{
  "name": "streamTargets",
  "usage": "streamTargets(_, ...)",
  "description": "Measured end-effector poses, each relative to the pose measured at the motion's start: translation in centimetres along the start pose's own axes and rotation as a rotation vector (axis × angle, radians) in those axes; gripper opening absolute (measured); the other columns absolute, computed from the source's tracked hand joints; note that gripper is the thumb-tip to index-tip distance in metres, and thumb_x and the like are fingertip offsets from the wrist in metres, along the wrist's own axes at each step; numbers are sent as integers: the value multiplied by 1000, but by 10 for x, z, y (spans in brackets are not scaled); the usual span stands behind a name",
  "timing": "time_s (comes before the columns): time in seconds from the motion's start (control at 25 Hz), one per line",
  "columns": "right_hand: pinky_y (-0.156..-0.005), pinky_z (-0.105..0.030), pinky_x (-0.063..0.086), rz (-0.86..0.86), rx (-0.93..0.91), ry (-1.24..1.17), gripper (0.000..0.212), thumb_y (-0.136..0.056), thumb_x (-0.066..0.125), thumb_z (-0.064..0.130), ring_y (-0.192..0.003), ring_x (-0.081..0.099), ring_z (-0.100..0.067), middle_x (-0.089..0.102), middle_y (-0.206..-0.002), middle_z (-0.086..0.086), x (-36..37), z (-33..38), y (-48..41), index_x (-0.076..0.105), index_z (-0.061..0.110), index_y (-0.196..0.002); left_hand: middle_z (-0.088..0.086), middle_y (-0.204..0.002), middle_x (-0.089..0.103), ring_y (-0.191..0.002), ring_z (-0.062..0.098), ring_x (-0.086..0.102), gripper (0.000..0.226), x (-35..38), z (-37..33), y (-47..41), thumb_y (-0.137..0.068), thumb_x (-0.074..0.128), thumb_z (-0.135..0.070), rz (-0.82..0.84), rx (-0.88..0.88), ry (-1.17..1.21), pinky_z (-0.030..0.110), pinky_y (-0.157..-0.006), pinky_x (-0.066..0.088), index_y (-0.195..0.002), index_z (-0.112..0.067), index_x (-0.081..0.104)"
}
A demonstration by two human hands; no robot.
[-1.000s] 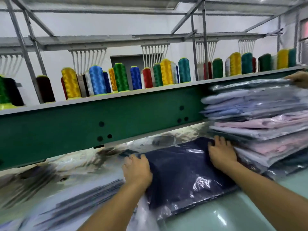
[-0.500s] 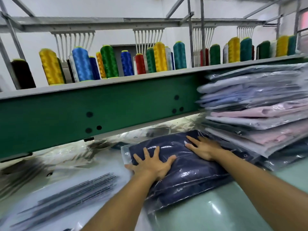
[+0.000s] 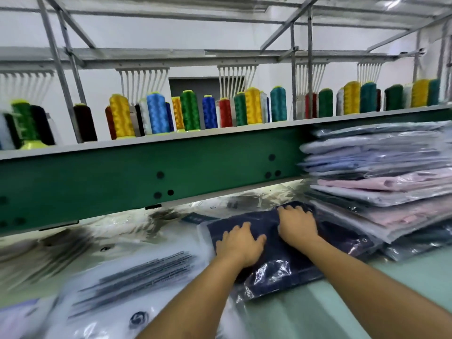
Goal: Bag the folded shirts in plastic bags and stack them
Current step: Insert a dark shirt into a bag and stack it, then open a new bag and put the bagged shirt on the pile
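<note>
A folded navy shirt in a clear plastic bag lies on the pale green table, its right edge against the foot of the stack. My left hand rests flat on its near left part, fingers spread. My right hand presses on its far part, fingers pointing away toward the green beam. To the right stands a tall stack of bagged shirts in blue, pink, white and dark colours.
Empty plastic bags with printed text lie spread to the left. A green machine beam runs across just behind the work area, with several thread cones on the shelf above. The bare table shows between my forearms.
Both hands have slid along the bagged navy shirt; the left moved closer to the right, and the right shifted toward the far edge. The camera tilted slightly.
</note>
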State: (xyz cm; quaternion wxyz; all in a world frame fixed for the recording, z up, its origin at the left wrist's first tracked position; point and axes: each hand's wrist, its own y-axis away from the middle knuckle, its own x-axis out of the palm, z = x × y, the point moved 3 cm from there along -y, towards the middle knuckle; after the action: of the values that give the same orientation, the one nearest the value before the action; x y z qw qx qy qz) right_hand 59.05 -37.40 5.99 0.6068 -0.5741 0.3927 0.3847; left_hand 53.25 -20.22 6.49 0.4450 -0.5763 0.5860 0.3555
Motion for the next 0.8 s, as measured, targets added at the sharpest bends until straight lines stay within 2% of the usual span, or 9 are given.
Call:
streamTargets(0.16,-65,-36,43,-61,-159,-362,8,-88,54,20,-92,60,-27,63,-98,1,-46,70,49,48,24,-90,5,-125,63,-118,31,56,36,-41,-2,47,-89,52,-31,-233,21,-43,44,-96,46,-123,-19,52)
streamTargets(0.28,-54,-34,34,-75,-216,-505,13,-90,50,21,-77,55,-23,58,-84,7,-77,108,94,43,26,-80,4,-112,65,-106,30,59,29,-73,14,92,-83,55,-19,-341,24,-130,41,-85,45,-112,-20,52)
streamTargets(0.4,-50,-34,33,-45,-277,-538,16,-85,50,12,-72,51,-24,55,-76,5,-97,139,133,45,20,-73,1,-110,63,-104,28,59,26,-96,37,136,-84,55,-20,-412,18,-154,40,-84,44,-110,-21,51)
streamTargets(0.56,-47,-33,22,10,-381,-512,24,-79,46,5,-66,40,-25,42,-65,1,-107,175,187,32,19,-65,2,-104,65,-99,28,60,18,-103,71,196,-85,54,-23,-364,-36,-157,39,-79,42,-100,-21,45)
streamTargets(0.64,-47,-33,21,37,-413,-508,24,-79,46,7,-65,36,-23,40,-62,0,-108,186,209,32,19,-64,3,-111,63,-106,29,59,23,-98,87,220,-87,55,-26,-306,-106,-123,40,-83,45,-108,-19,47)
streamTargets(0.72,-50,-35,22,67,-440,-500,22,-79,48,9,-66,36,-24,40,-61,-1,-105,190,227,32,16,-66,6,-126,57,-118,30,53,41,-87,100,238,-89,55,-34,-189,-205,-94,43,-90,47,-124,-17,44)
streamTargets(0.8,-53,-36,25,124,-476,-517,22,-77,49,9,-70,40,-24,41,-61,-1,-100,190,244,33,16,-65,9,-144,45,-131,34,43,71,-71,116,256,-89,54,-54,-11,-324,-73,49,-101,42,-145,-17,31)
